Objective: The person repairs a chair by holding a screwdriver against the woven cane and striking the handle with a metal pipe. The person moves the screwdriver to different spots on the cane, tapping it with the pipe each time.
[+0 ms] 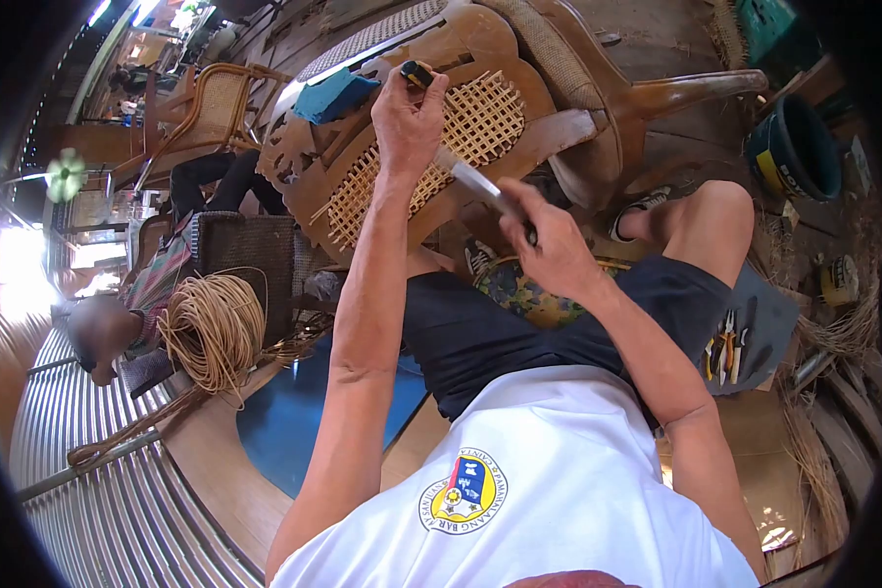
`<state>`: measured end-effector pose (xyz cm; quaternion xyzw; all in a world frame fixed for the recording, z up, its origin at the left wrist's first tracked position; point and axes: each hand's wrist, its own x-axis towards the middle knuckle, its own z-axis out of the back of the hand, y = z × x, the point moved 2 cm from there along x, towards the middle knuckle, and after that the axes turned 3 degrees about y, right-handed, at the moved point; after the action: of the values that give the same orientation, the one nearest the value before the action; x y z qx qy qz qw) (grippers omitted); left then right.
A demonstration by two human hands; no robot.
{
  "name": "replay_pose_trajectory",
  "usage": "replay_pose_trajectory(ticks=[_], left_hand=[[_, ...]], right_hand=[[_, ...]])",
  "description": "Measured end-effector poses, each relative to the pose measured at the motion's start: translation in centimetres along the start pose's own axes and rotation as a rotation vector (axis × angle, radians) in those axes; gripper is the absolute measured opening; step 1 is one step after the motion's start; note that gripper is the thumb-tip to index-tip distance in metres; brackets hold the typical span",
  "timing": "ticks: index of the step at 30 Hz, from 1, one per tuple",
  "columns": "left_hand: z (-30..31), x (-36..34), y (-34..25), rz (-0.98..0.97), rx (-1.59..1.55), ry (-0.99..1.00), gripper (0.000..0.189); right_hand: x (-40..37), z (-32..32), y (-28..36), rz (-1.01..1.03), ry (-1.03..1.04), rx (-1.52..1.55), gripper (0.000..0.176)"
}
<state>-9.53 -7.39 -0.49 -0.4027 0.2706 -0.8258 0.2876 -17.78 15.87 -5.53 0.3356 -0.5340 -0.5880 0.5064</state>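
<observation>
My left hand (409, 122) is closed around a black-and-yellow tool handle (417, 73), held above a carved wooden chair back (309, 162); the tool's lower part is hidden by the fingers. Open-weave cane (485, 118) fills the middle of the chair back, with loose strand ends along its edges. My right hand (556, 240) grips a flat metal tool (475, 180), blurred by motion, whose far end points at my left wrist and overlaps the weave. A folded blue cloth (335, 96) lies on the frame beside my left hand.
A coil of rattan (216, 328) lies at left, close to a seated person (147, 294). Several pliers-like tools (727, 353) rest on a dark surface to my right. A dark bucket (794, 152) stands at far right. Another chair with woven panels (559, 69) is behind the work.
</observation>
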Motion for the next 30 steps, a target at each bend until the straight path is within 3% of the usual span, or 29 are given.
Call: replay_pose_trajectory(ticks=[3,7,10,14,18,20,23,24,27,30], left_hand=[[0.5,-0.3,-0.7,0.008,-0.065,-0.022,0.022],[0.5,-0.1,-1.2,0.018,-0.124,-0.037,0.021],[0.4,-0.2,-1.4,-0.004,-0.077,0.032,0.023],[-0.3,-0.3,-1.0,0.009,-0.066,0.066,0.021],[-0.7,0.1,-1.2,-0.02,-0.003,0.12,0.022],[-0.5,0.2,-1.6,-0.058,0.041,0.129,0.022],[0.2,0.1,-2.4,0.006,-0.044,0.05,0.023],[0.2,0.4,-1.7,0.013,-0.022,0.049,0.022],[0.0,1.1,-0.7,0.004,-0.041,0.055,0.023],[0.1,1.0,-0.9,-0.031,-0.018,0.108,0.024]], right_hand=[[0.0,-0.3,-0.1,0.091,-0.134,0.01,0.041],[-2.3,-0.2,0.2,-0.008,0.001,0.044,0.041],[-2.6,0.4,-0.8,-0.019,-0.312,0.039,0.043],[-1.3,2.5,-1.0,-0.117,-0.415,0.07,0.041],[-1.0,2.9,-1.0,0.005,-0.425,0.022,0.041],[-1.0,2.8,-1.4,0.03,-0.176,0.013,0.041],[-1.2,2.3,-0.1,0.031,-0.309,0.045,0.041],[-0.9,2.6,0.3,-0.074,-0.271,0.077,0.04],[0.5,2.3,0.1,0.049,-0.378,0.041,0.04],[1.0,3.1,-0.5,0.048,-0.228,-0.011,0.04]])
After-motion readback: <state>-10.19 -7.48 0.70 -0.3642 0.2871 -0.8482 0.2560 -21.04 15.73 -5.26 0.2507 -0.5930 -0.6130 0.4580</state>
